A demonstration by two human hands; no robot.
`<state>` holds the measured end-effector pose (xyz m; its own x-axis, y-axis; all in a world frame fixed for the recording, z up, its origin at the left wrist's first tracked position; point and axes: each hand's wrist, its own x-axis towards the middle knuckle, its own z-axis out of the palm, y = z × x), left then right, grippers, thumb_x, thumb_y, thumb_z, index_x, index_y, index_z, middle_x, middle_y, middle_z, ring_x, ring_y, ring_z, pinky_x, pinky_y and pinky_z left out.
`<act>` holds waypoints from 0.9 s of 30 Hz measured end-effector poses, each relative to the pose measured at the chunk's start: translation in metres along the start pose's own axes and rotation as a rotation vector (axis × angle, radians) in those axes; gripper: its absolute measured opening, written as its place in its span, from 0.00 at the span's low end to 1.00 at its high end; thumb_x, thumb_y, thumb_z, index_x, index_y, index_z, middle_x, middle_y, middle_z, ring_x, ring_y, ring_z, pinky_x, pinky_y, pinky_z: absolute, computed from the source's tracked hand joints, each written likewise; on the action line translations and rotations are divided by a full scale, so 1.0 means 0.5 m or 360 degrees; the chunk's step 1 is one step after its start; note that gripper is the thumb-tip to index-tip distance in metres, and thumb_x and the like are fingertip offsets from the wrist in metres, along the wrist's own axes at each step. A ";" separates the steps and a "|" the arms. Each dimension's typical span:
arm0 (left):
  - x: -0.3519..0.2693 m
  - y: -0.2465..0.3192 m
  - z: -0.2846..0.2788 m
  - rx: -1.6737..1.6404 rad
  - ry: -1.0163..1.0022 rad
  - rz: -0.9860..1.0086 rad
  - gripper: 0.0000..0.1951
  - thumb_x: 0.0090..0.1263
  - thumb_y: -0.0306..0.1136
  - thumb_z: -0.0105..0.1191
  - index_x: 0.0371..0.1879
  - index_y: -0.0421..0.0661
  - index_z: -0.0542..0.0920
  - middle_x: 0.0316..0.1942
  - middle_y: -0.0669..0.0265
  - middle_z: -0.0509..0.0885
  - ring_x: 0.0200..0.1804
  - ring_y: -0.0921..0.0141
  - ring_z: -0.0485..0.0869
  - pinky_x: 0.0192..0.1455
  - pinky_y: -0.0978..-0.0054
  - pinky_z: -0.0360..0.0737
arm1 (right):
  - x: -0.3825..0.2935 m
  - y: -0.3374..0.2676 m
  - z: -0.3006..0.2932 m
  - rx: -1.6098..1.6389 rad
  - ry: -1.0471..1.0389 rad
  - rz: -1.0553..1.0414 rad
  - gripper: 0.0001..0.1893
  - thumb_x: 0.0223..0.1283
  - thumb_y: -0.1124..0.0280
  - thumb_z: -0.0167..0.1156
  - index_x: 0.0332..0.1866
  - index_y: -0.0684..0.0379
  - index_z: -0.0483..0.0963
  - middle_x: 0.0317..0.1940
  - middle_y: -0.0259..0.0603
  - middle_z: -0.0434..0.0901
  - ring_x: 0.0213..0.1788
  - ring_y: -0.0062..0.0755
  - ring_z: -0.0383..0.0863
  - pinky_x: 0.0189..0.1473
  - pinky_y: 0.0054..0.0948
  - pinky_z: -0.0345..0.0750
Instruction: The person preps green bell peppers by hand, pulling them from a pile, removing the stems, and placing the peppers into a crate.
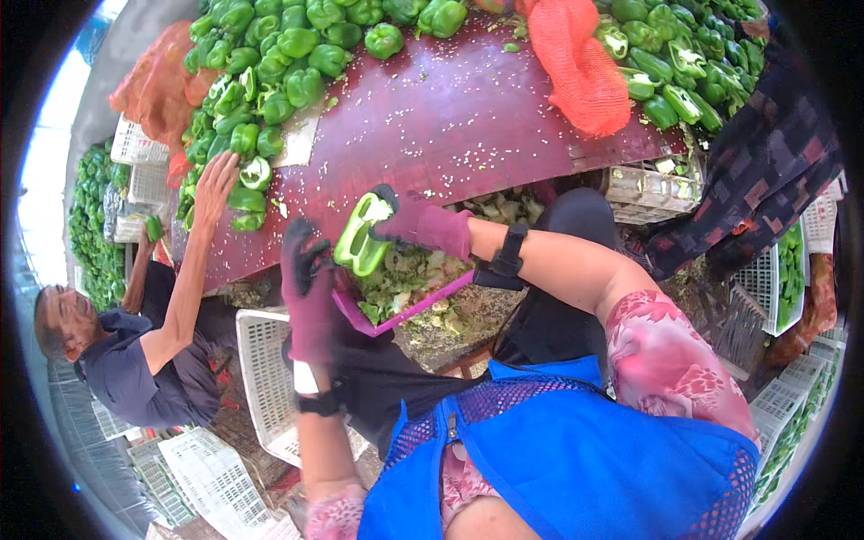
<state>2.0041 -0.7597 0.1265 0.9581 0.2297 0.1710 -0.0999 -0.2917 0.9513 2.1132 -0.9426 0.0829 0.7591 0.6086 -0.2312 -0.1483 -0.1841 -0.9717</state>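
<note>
My right hand (415,219), in a purple glove with dark fingertips, grips a cut green bell pepper (363,250), its pale hollow inside turned up. To the left of it, my left hand (307,287) is raised in a matching glove, blurred, with its fingers apart and nothing visible in them. Below the pepper, a pink-rimmed container (422,305) holds green and pale pepper scraps (412,277). Beyond both hands lies a dark red tabletop (432,115) sprinkled with white seeds.
Green peppers (297,44) are heaped at the far left of the table, cut ones (685,104) at the right. An orange mesh bag (580,74) lies between them. A co-worker (148,358) reaches in from the left. White plastic crates (260,378) stand around my legs; another person's patterned clothing (749,162) shows right.
</note>
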 end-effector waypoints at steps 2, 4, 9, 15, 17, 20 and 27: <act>-0.012 0.010 0.016 -0.0478 -0.0021 -0.0502 0.25 0.64 0.32 0.58 0.61 0.46 0.68 0.59 0.64 0.73 0.52 0.67 0.78 0.51 0.70 0.78 | 0.019 0.032 -0.002 0.0073 -0.0039 -0.0106 0.26 0.48 0.64 0.66 0.51 0.67 0.68 0.36 0.49 0.81 0.38 0.35 0.81 0.40 0.34 0.77; -0.048 0.011 0.041 -0.1214 0.0026 -0.0977 0.26 0.64 0.28 0.60 0.62 0.47 0.68 0.53 0.63 0.76 0.49 0.66 0.79 0.51 0.66 0.79 | 0.030 0.046 0.027 -0.0015 -0.0024 -0.0328 0.26 0.53 0.57 0.63 0.47 0.72 0.70 0.34 0.53 0.81 0.36 0.42 0.82 0.40 0.38 0.77; -0.065 -0.003 0.082 -0.0630 0.0435 -0.0601 0.24 0.62 0.25 0.59 0.58 0.41 0.71 0.50 0.61 0.78 0.47 0.68 0.79 0.51 0.74 0.78 | 0.021 0.045 0.021 -0.1019 0.0023 -0.0687 0.31 0.57 0.45 0.55 0.44 0.70 0.72 0.38 0.59 0.80 0.43 0.57 0.80 0.46 0.46 0.76; -0.050 0.036 0.078 -0.0125 0.0346 -0.0402 0.25 0.59 0.17 0.54 0.59 0.39 0.69 0.53 0.60 0.75 0.49 0.70 0.78 0.54 0.75 0.77 | 0.001 -0.004 0.014 -0.1634 0.0074 -0.0694 0.28 0.56 0.44 0.54 0.42 0.64 0.74 0.35 0.52 0.81 0.38 0.51 0.82 0.42 0.44 0.77; -0.048 0.039 0.076 0.0052 0.0273 -0.0369 0.26 0.58 0.17 0.54 0.59 0.39 0.68 0.53 0.61 0.76 0.50 0.70 0.78 0.51 0.76 0.78 | 0.012 0.013 0.024 -0.1653 0.0133 -0.0710 0.27 0.56 0.45 0.54 0.40 0.64 0.75 0.34 0.52 0.81 0.37 0.51 0.82 0.41 0.44 0.77; -0.059 0.032 0.072 -0.0045 0.0260 -0.0465 0.26 0.58 0.17 0.54 0.59 0.39 0.69 0.52 0.61 0.76 0.49 0.69 0.78 0.49 0.75 0.80 | 0.006 0.011 0.027 -0.1574 0.0081 -0.0657 0.25 0.58 0.47 0.53 0.36 0.64 0.77 0.32 0.53 0.81 0.36 0.51 0.82 0.41 0.44 0.77; -0.061 0.016 0.057 -0.1016 0.0458 -0.0756 0.21 0.61 0.20 0.51 0.56 0.38 0.70 0.47 0.58 0.78 0.43 0.62 0.81 0.36 0.74 0.82 | 0.070 0.092 0.039 0.0122 0.0176 -0.0265 0.20 0.65 0.55 0.46 0.35 0.63 0.76 0.25 0.43 0.80 0.26 0.40 0.77 0.36 0.39 0.75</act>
<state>1.9815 -0.7953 0.1216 0.8396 0.4480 -0.3072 0.0809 0.4560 0.8863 2.1204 -0.9146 0.0290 0.8414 0.5366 -0.0644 -0.0596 -0.0263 -0.9979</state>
